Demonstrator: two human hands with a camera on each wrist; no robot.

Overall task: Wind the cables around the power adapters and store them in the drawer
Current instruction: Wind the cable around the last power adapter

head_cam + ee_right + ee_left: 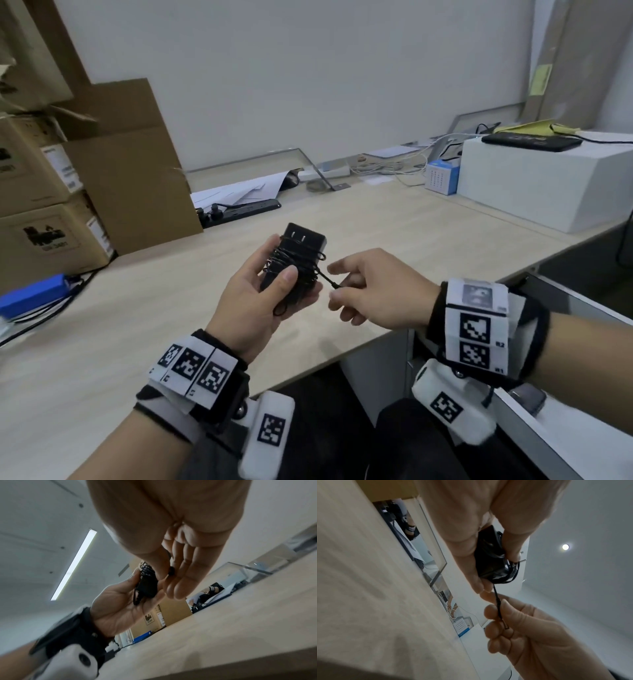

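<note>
A black power adapter (303,251) with two prongs on its far end lies in my left hand (260,294), held above the desk. Thin black cable (294,262) is wound several times round its body, and my left thumb presses on the turns. The same adapter (489,559) shows in the left wrist view between thumb and fingers. My right hand (370,291) pinches the cable's free plug end (500,614) just right of the adapter. In the right wrist view the plug tip (171,571) sits between thumb and fingers, with the adapter (147,586) beyond.
The wooden desk (394,219) carries a black power strip (239,210), papers, a white box (544,178) with a dark device on top, and a blue box (32,298) at the left. Cardboard boxes (44,205) stack at the left. An open white drawer (561,421) is at the lower right.
</note>
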